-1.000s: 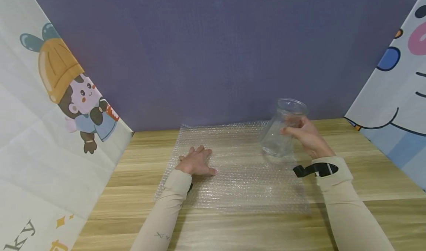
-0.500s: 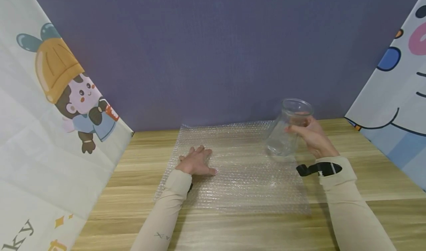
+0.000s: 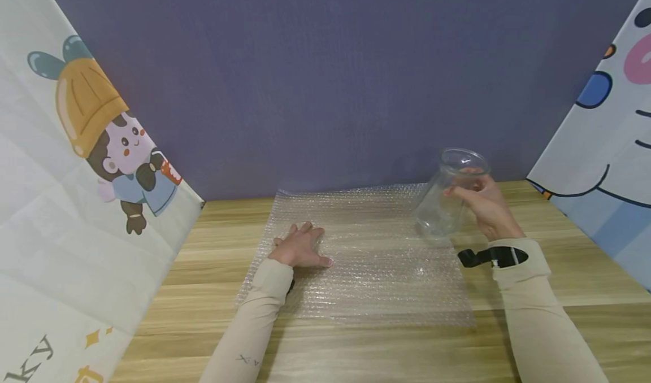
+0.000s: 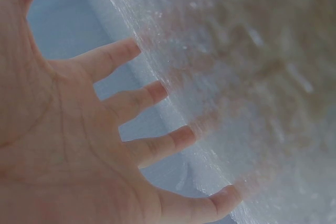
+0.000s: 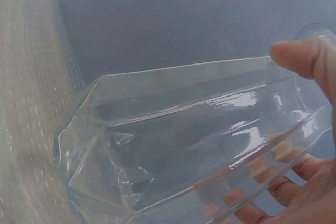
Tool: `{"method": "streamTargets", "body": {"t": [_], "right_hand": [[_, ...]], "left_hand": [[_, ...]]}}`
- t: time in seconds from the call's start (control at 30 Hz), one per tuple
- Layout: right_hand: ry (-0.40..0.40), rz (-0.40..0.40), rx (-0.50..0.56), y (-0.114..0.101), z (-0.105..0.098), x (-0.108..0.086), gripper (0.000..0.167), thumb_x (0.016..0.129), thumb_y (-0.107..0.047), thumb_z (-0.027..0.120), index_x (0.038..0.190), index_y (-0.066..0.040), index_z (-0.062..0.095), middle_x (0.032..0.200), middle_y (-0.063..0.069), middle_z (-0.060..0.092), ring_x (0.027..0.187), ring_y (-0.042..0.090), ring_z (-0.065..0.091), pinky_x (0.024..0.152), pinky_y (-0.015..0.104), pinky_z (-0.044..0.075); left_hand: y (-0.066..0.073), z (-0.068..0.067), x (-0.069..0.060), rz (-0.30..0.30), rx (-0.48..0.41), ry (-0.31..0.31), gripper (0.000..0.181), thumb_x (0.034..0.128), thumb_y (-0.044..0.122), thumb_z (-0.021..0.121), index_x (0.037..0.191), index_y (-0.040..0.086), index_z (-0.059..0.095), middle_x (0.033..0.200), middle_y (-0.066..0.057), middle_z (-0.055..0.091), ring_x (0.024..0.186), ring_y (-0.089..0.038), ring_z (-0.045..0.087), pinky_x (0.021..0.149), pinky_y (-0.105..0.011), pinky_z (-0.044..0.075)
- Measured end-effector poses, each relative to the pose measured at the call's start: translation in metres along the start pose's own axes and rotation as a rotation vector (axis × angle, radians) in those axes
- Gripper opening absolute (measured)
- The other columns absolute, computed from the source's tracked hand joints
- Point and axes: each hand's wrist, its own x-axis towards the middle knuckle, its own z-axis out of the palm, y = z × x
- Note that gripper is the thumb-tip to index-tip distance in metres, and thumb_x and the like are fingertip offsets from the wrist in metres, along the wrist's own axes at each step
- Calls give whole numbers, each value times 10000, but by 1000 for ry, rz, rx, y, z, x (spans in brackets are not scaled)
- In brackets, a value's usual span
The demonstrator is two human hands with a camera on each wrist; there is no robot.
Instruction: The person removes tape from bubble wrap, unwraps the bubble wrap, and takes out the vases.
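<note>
A sheet of clear bubble wrap (image 3: 366,287) lies spread flat. My left hand (image 3: 300,247) rests on its left part with fingers spread; in the left wrist view the fingertips meet the bubble wrap (image 4: 262,77). With my right hand (image 3: 485,205) I grip a clear glass vase (image 3: 434,208) near its flared round rim. The vase tilts, its mouth toward the upper right and its base over the sheet's right edge. Whether the base touches the sheet is hard to tell. In the right wrist view the vase (image 5: 199,129) has faceted sides, with thumb and fingers on opposite sides.
The wood-grain table (image 3: 346,355) extends around the sheet. A dark purple-blue panel (image 3: 325,83) stands along its back edge. White sheets with cartoon prints border the left (image 3: 56,202) and right (image 3: 620,162). Each wrist carries a black strap (image 3: 500,257).
My right hand has carried the vase gradually to the right, toward the sheet's edge, and it leans somewhat more. The left hand and bubble wrap stay in place.
</note>
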Motion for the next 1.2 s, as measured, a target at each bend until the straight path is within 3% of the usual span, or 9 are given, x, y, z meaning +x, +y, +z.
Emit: {"method": "streamTargets", "body": {"t": [0.3,0.47,0.77,1.03,1.2], "right_hand": [[76,10,23,2,-6,1,391,871,-2,775,1133,-221,584,967,-161,671,999,53,574,958,324,295],[123,-2,51,3,-9,2,378,864,8,776,1099,-220,587,891,-155,660,904,37,600,928,284,316],[213,35,11,3,-18,0,467,849,-34,812,1162,-257,546,1027,-113,541,935,45,552,833,177,419],[290,43,51,6,-23,0,514,834,9,810,1148,-262,506,922,-118,572,851,37,586,758,142,482],[310,45,65,9,-27,0,512,830,24,806,1125,-260,500,1020,-75,495,908,57,539,748,139,474]], "left_hand": [[0,0,0,-3,4,-5,953,787,630,776,1582,272,391,1713,-116,210,1570,-472,133,1090,-875,138],[0,0,-1,-1,0,-2,949,786,631,776,1580,275,395,1713,-114,214,1570,-471,137,1086,-879,139],[-1,0,-1,0,1,-1,950,788,633,774,1580,271,393,1713,-111,214,1570,-470,137,1081,-883,140],[-4,0,-2,5,5,-1,946,785,634,776,1575,272,402,1710,-115,225,1567,-472,148,1077,-884,146],[-5,-1,-3,6,8,-1,948,779,636,778,1572,273,407,1707,-115,233,1565,-472,156,1070,-888,152]]}}
